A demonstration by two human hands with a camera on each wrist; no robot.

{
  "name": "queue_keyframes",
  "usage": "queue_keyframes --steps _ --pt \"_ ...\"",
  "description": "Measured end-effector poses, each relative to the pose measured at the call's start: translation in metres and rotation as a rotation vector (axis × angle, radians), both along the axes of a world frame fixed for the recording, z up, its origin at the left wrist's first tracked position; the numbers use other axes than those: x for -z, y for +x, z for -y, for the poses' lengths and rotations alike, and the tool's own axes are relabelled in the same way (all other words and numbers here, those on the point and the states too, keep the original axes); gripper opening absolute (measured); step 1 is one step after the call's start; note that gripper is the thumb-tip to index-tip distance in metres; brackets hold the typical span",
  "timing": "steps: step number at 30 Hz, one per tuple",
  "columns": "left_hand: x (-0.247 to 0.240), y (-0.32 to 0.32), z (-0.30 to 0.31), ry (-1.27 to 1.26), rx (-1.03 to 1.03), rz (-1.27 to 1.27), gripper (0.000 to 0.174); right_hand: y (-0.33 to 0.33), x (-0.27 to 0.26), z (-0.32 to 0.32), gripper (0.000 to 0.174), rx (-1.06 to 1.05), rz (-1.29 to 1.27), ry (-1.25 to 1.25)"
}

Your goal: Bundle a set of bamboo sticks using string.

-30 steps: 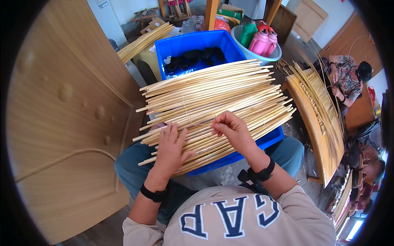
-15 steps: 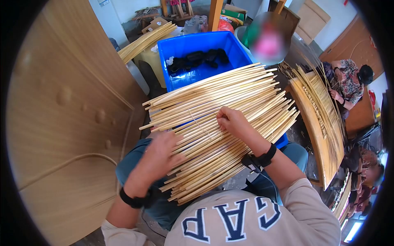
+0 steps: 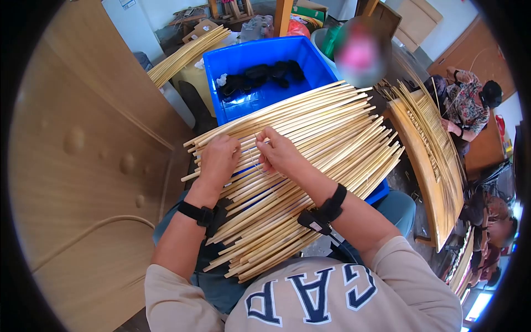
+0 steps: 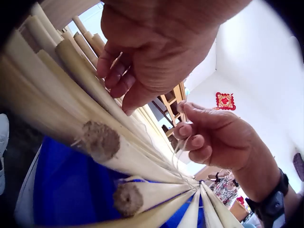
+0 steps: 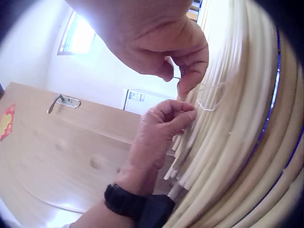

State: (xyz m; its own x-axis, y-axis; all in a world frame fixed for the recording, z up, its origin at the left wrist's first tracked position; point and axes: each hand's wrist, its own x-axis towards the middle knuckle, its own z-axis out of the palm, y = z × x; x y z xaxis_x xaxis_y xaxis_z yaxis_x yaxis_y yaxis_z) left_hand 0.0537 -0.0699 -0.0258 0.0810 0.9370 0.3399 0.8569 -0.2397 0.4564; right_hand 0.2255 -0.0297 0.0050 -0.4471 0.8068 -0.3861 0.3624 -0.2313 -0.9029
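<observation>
Pale straight stalks (image 3: 326, 152) lie side by side as a loose mat over the lap, their cut ends (image 4: 128, 198) showing brown pith in the left wrist view. My left hand (image 3: 217, 159) is at the mat's left part near the far edge, thumb and curled fingers pinching a stalk. Just right of it, my right hand (image 3: 278, 150) pinches a thin needle (image 5: 176, 77) between thumb and forefinger, above the stalks. A pale thread (image 5: 209, 109) hangs in a loop below the right hand and runs down to the stalks.
A blue tub (image 3: 260, 50) with black items inside stands beyond the mat. The wooden door (image 3: 83, 166) is close on the left. To the right, a wooden bench (image 3: 428, 188) bears more stalks, with another person (image 3: 467, 105) beside it. A stalk bundle (image 3: 188, 55) leans at the back left.
My left hand has lifted from the near stalks and moved to the far left part, gripping there. The right hand has moved left toward it with the thread. The mat has shifted nearer the body.
</observation>
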Motion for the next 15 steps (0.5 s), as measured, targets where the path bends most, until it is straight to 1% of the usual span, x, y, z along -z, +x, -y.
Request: queue_keyframes --steps 2,4,7,10,12,13,14,15 --pt "0.000 -0.002 0.000 0.006 -0.032 -0.006 0.007 0.003 0.014 0.003 0.012 0.001 0.038 0.005" --pt "0.004 -0.001 -0.001 0.062 -0.030 -0.001 0.007 0.003 0.012 0.004 0.011 0.008 0.032 0.001" --pt "0.007 0.001 -0.002 0.045 0.002 -0.040 0.006 0.008 0.013 0.007 0.010 0.031 0.042 -0.006" --pt "0.006 0.003 -0.002 0.033 0.011 -0.090 0.006 0.009 0.018 0.005 0.009 0.000 0.054 0.032" --pt "0.009 0.004 -0.003 0.042 0.007 -0.103 0.005 0.006 0.018 0.006 0.010 -0.005 0.058 0.172" --pt "0.011 0.005 -0.004 0.052 0.008 -0.124 0.004 0.003 0.020 0.006 0.010 -0.009 0.059 0.170" --pt "0.014 0.006 -0.006 0.052 0.006 -0.123 0.004 0.001 0.025 0.007 0.012 0.005 0.085 0.263" --pt "0.016 0.009 -0.008 0.048 -0.021 -0.179 0.005 0.000 0.029 0.007 0.013 0.021 0.111 0.355"
